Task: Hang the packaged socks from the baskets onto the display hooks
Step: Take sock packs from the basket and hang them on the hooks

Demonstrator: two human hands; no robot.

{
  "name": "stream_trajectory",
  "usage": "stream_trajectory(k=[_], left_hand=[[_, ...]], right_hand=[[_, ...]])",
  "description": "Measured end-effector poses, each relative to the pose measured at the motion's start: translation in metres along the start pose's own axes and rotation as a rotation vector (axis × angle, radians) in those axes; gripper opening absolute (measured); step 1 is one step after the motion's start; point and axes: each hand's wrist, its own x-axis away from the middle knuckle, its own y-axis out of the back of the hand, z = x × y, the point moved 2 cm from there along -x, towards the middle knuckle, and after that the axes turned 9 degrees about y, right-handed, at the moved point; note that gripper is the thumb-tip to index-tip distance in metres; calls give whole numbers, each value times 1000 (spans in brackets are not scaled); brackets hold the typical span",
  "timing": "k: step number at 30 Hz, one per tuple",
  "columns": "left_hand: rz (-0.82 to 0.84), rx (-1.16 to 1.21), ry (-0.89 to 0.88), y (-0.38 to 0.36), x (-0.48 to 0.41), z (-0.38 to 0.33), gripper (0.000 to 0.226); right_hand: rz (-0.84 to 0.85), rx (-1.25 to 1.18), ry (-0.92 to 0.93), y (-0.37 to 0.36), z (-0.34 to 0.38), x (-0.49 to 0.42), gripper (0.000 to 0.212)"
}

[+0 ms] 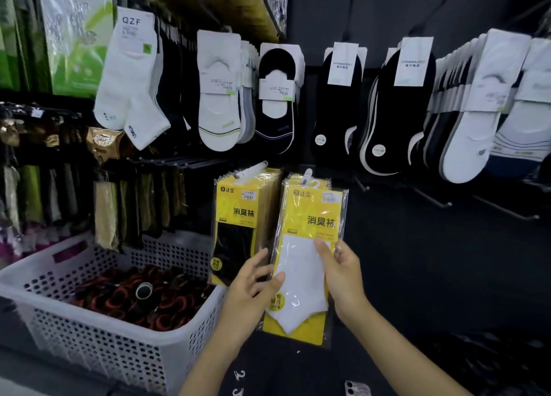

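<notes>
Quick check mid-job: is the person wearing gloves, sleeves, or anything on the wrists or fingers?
No gloves: the left hand and right hand are both bare. The left forearm and right forearm are uncovered down to the picture's lower edge, with no sleeve or cuff in view. No watch, bracelet or ring shows on either wrist or on the fingers that can be seen.

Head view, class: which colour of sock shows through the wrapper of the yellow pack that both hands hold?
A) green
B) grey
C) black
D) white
D: the yellow pack, gripped between the left hand and the right hand, shows a white sock; the black sock is in the neighbouring pack.
</notes>
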Motion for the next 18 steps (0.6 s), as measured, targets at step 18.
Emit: stream_trajectory(k=[18], left_hand=[[-37, 3, 41, 4, -9, 15, 35]], right_hand=[[-34, 30, -220, -10, -25, -22, 11]])
